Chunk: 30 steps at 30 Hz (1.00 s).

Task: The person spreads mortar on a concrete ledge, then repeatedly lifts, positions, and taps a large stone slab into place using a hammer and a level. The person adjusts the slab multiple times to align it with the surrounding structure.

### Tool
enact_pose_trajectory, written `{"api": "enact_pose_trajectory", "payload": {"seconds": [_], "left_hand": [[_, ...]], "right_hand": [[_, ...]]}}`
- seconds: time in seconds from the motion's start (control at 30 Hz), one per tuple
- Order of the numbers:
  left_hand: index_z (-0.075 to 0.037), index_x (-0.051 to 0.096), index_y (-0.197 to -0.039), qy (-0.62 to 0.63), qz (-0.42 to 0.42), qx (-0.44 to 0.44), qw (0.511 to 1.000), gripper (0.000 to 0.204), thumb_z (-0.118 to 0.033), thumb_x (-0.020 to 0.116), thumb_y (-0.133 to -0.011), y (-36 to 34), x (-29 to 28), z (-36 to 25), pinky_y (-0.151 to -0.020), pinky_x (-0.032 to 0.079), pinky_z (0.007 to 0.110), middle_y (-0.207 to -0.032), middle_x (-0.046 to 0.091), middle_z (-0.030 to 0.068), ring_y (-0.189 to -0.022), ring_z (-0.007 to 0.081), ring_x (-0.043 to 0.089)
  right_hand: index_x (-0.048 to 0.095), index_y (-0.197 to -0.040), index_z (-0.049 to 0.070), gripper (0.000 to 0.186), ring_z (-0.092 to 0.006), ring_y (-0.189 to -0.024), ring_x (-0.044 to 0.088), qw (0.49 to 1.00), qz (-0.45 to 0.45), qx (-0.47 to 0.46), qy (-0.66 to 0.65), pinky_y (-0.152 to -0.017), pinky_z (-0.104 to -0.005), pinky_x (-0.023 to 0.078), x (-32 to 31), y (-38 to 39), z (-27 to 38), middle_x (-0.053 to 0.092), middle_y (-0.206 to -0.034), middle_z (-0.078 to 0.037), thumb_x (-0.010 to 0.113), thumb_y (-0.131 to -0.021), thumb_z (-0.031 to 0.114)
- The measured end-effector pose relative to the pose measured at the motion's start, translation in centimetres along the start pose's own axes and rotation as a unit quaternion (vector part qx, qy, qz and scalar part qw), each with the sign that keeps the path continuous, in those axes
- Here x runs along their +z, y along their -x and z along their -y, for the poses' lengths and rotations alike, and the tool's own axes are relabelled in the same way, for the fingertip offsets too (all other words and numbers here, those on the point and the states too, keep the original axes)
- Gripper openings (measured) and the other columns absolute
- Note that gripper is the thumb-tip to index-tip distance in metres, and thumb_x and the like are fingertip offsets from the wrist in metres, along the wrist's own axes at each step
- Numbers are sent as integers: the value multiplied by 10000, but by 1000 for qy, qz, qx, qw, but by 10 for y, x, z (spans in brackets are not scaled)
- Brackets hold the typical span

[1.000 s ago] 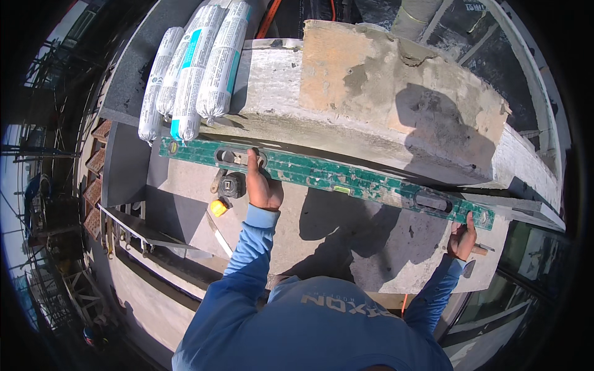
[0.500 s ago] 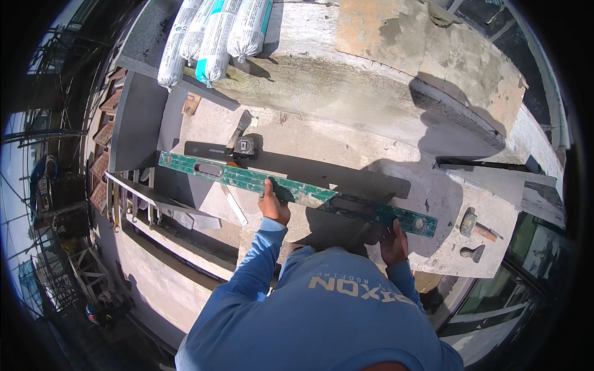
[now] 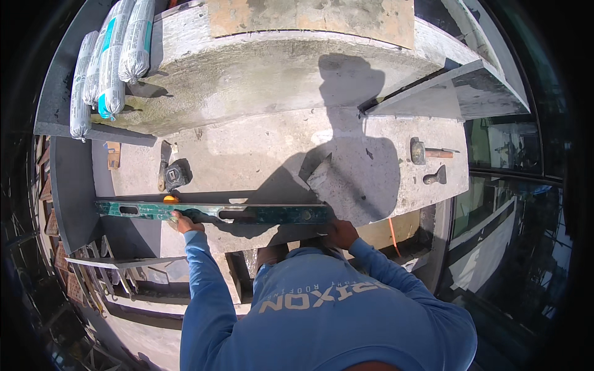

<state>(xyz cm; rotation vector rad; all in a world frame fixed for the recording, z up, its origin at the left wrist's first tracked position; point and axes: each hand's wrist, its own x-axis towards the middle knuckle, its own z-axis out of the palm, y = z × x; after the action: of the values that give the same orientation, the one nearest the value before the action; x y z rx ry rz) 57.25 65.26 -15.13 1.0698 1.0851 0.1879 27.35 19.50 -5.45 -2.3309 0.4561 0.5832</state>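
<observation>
A long green spirit level (image 3: 278,214), scuffed and with oval hand slots, lies roughly level across the front of the concrete ledge. Closed on its lower edge, left of the middle, is my left hand (image 3: 187,224). My right hand (image 3: 342,234) grips the right end, its fingers partly lost in shadow. Just behind the level, near my left hand, are a dark tape measure (image 3: 177,174), a flat scraper (image 3: 163,167) and a small orange thing (image 3: 171,199) partly hidden by the level.
Several white foil sealant sausages (image 3: 133,46) lie at the back left on a grey slab. A grey upright panel (image 3: 71,185) borders the ledge's left end. Right, a hammer (image 3: 427,152) and a small scraper (image 3: 435,176) rest on the concrete. Glass panes (image 3: 504,145) stand beyond.
The view has swung to the right. The level has turned from a slant to nearly straight across, its right end drawn nearer my body. Both hands stay on it.
</observation>
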Motion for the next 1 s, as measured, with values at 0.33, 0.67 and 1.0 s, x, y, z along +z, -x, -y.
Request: {"api": "enact_pose_trajectory", "payload": {"seconds": [0.33, 0.67, 1.0], "left_hand": [[70, 507, -1355, -149, -110, 60, 981, 776, -587, 571, -948, 34, 23, 5, -971, 535, 403, -1294, 633, 208, -1094, 320, 666], [95, 395, -1459, -648, -102, 216, 723, 1236, -910, 491, -746, 41, 2, 37, -1072, 425, 434, -1383, 576, 235, -1271, 428, 549], [82, 456, -1427, -603, -52, 428, 672, 876, -626, 578, -926, 220, 54, 175, -1102, 390, 491, -1414, 490, 327, -1336, 426, 461]], "right_hand": [[672, -1092, 12, 431, -426, -951, 680, 973, -130, 118, -151, -843, -472, 538, -15, -71, 41, 706, -963, -249, 711, -862, 374], [631, -1163, 5, 283, -438, -775, 659, 897, -277, -64, -339, -707, -503, 514, -168, -107, -38, 684, -901, -263, 576, -915, 132], [462, -1435, 45, 598, -423, -1210, 567, 989, -60, -130, -47, -1037, -468, 461, -211, -62, -216, 601, -1262, -295, 626, -905, 269]]}}
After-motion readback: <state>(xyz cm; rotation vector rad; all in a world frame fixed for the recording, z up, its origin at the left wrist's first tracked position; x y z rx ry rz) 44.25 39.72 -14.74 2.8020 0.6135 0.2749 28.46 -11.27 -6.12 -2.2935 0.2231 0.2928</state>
